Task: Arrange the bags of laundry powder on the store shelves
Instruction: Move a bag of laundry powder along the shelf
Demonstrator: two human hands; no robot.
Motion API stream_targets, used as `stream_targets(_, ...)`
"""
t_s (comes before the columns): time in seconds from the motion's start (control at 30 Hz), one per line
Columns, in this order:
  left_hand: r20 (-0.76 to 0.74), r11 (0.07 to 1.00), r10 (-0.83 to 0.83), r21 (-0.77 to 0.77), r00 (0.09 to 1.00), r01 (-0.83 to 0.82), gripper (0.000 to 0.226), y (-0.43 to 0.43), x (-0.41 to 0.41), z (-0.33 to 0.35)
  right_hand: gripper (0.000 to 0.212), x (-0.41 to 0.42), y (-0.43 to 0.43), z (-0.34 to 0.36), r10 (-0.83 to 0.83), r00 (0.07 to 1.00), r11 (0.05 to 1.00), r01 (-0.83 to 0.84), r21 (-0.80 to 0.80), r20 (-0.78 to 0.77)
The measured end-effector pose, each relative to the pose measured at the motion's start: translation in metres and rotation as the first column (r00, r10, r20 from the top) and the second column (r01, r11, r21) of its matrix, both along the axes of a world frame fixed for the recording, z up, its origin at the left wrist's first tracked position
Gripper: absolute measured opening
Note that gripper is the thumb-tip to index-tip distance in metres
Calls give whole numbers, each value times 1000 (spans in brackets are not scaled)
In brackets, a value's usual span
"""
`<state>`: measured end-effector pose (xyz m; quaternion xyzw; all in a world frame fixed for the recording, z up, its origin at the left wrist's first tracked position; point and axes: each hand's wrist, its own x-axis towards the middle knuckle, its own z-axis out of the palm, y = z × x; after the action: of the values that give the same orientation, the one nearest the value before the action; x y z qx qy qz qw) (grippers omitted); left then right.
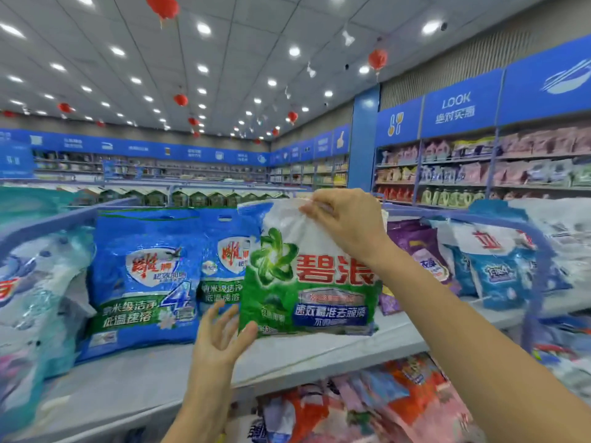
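Observation:
A green and white bag of laundry powder [307, 282] stands upright on the grey top shelf [153, 375], in the middle of the view. My right hand [345, 222] pinches its white top edge from above. My left hand [220, 337] is spread open at the bag's lower left corner, thumb and fingertips touching it. Two blue bags [144, 276] of another brand stand just left of it, the nearer one partly hidden behind the green bag.
Purple [419, 251] and light blue bags [495, 273] stand to the right on the same shelf. Pale blue bags [35, 298] crowd the left end. Red and pink bags [367, 401] fill the shelf below. A blue rail runs behind the top shelf.

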<state>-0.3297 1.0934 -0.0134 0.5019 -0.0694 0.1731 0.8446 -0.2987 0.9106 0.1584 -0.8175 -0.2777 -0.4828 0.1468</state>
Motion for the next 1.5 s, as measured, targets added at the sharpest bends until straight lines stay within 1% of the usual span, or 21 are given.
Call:
stream_targets(0.07,56,964,106,238,993,-117,73,-4,17,12,35,18,-23,-4,-38,999,999,39,-8,19)
stream_targets(0.1,72,938,74,335,995,-94,78,-9,29,19,34,28,-34,-6,-39,999,999,39,3,20)
stream_targets(0.13,56,901,11,432,998,-34,81,-17,40,27,33,37,-43,-8,-25,999,1000,24,11,23)
stream_targets(0.2,-26,799,-136,589,990,126,76,-35,64,39,30,55,-57,-13,10,999,1000,-10,-2,31)
stream_targets(0.27,-96,738,-188,643,978,205,64,-48,93,42,30,77,-65,-19,20,999,999,-19,-26,37)
stream_targets(0.37,-194,749,-246,584,950,314,61,-57,133,38,30,118,-78,-32,6,1000,1000,-5,-17,18)
stream_targets(0.43,-259,718,-305,569,916,400,62,-62,156,34,32,149,-87,-43,-10,999,1000,9,-14,-41)
stream_targets(0.47,-285,710,-317,560,904,426,58,-66,167,30,34,165,-90,-48,-29,997,999,27,-29,-69)
stream_targets(0.53,-328,743,-295,512,897,431,44,-77,190,19,36,195,-93,-57,-89,991,994,81,-74,-104)
stream_targets(0.63,-376,836,-215,407,901,369,33,-93,220,0,40,234,-92,-69,-193,971,975,174,-139,-142)
stream_targets(0.73,-423,914,-137,294,896,278,34,-103,250,-12,32,264,-84,-74,-177,983,979,171,-113,-48)
stream_targets(0.8,-496,959,-40,224,867,173,34,-110,265,-19,26,278,-80,-77,-201,979,964,198,-175,0)
stream_targets(0.83,-533,971,11,207,846,117,37,-114,269,-22,26,282,-81,-80,-212,977,959,204,-197,-21)
stream_targets(0.87,-560,977,68,207,826,60,41,-117,272,-26,26,284,-85,-85,-196,978,967,182,-176,-67)
stream_targets(0.93,-571,976,154,217,806,-33,42,-120,277,-31,22,286,-97,-103,-100,977,995,97,-21,-190)
stream_targets(1.0,-561,978,177,191,808,-81,33,-120,279,-33,21,283,-109,-124,25,943,987,31,161,-333)
stream_targets(1.07,-546,976,197,192,815,-108,26,-124,281,-34,23,280,-116,-146,114,890,976,-17,219,-441)
stream_targets(1.13,-521,975,203,187,829,-122,18,-135,282,-34,34,280,-117,-161,92,857,992,-34,123,-506)
stream_targets(1.27,-460,951,292,235,839,-202,12,-154,285,-32,58,283,-117,-181,-99,813,993,46,-106,-573)
stream_targets(1.4,-471,939,331,247,818,-238,21,-150,284,-30,62,287,-125,-195,-145,710,979,2,-204,-689)
stream_targets(1.5,-439,918,381,288,814,-274,18,-153,283,-28,60,288,-123,-198,-126,702,975,-44,-219,-701)
